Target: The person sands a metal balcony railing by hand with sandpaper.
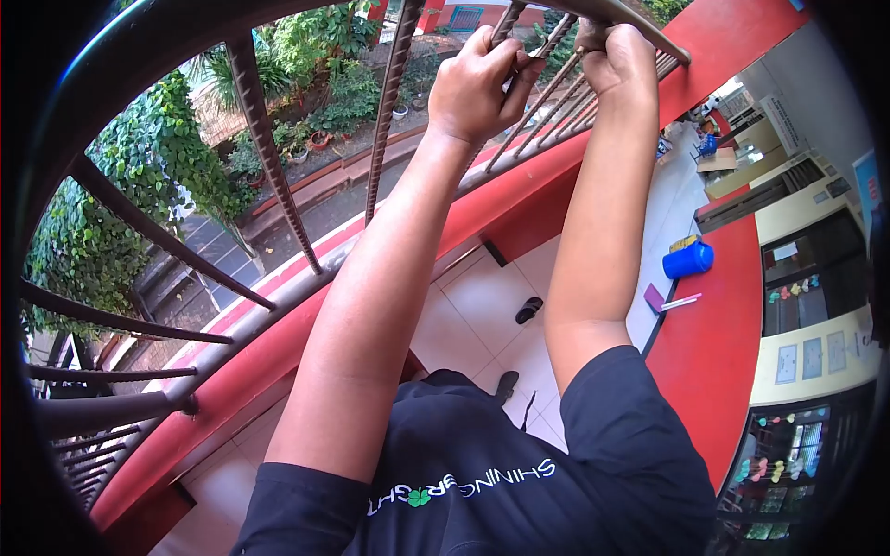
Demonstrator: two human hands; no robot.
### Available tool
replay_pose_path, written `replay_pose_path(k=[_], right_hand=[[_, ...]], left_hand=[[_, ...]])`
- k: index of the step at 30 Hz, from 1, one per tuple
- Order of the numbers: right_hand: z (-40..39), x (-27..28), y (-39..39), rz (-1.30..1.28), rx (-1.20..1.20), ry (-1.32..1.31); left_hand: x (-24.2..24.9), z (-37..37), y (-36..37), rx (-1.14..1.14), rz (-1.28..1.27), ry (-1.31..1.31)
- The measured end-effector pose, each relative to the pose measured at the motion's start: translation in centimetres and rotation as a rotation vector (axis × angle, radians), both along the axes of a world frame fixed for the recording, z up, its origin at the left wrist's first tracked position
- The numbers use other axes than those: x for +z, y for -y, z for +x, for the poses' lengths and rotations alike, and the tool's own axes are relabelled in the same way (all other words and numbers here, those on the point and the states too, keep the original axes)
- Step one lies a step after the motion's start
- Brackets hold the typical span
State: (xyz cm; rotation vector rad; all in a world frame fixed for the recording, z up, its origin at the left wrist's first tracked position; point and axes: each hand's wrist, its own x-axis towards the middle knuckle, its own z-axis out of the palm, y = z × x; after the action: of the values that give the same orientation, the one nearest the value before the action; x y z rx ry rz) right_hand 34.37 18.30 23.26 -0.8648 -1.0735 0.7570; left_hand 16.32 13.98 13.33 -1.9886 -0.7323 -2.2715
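At the top of the head view my left hand (477,85) is closed, thumb and fingers pressed together beside a ribbed metal bar (391,88) of the railing. Something thin and small shows at its fingertips, too small to name. Just to the right, my right hand (619,60) is bent at the wrist, with its fingers curled in below the top rail (640,28). What those fingers hold is hidden. Both arms are stretched forward, and the hands are a short distance apart.
A red ledge (533,171) runs under the railing, with plants (120,199) beyond. On the right are a blue container (688,260), a purple item (654,298) and pens (683,302) on a red-edged surface. Dark footwear (529,309) lies on the tiled floor (464,310).
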Motion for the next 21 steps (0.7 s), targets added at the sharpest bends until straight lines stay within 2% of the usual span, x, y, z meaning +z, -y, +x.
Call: replay_pose_path(k=[2, 3, 5, 8, 10, 11, 14, 15, 18, 20, 21], right_hand=[[-3.9, 1.3, 3.6, 0.016, -0.035, 0.040], [-4.6, 1.1, 4.6, 0.066, 0.025, -0.006], [-1.3, 1.5, 2.6, 0.013, 0.110, -0.003], [-1.3, 2.0, 2.6, -0.100, 0.149, 0.034], [-3.2, 0.8, 4.3, 0.074, 0.197, 0.003], [-3.4, 1.0, 4.7, 0.065, 0.155, 0.065], [-2.0, 2.4, 2.4, 0.007, 0.070, -0.157], [-1.7, 2.3, 2.6, -0.035, 0.071, 0.127], [-3.2, 0.7, 4.1, 0.076, 0.121, -0.003], [-2.1, 1.6, 3.7, 0.005, 0.075, 0.006], [-0.2, 1.8, 2.0, -0.013, 0.178, 0.016]], left_hand=[[0.4, 0.0, -0.1, 0.013, 0.026, 0.024], [0.3, -0.2, 0.3, -0.031, -0.035, -0.010], [0.3, -0.4, 0.0, -0.032, -0.025, -0.014], [0.2, -0.2, 0.2, -0.020, -0.030, -0.023], [0.2, -0.3, 0.2, -0.040, -0.021, 0.002], [0.2, -0.4, 0.0, -0.028, 0.008, -0.004], [0.1, -0.3, 0.0, -0.007, -0.022, -0.021], [0.1, -0.3, 0.1, -0.021, -0.028, -0.015], [0.1, -0.5, 0.2, -0.031, -0.040, -0.014], [0.1, -0.6, 0.2, -0.037, -0.037, -0.013], [0.0, -0.4, 0.1, -0.038, -0.028, -0.007]])
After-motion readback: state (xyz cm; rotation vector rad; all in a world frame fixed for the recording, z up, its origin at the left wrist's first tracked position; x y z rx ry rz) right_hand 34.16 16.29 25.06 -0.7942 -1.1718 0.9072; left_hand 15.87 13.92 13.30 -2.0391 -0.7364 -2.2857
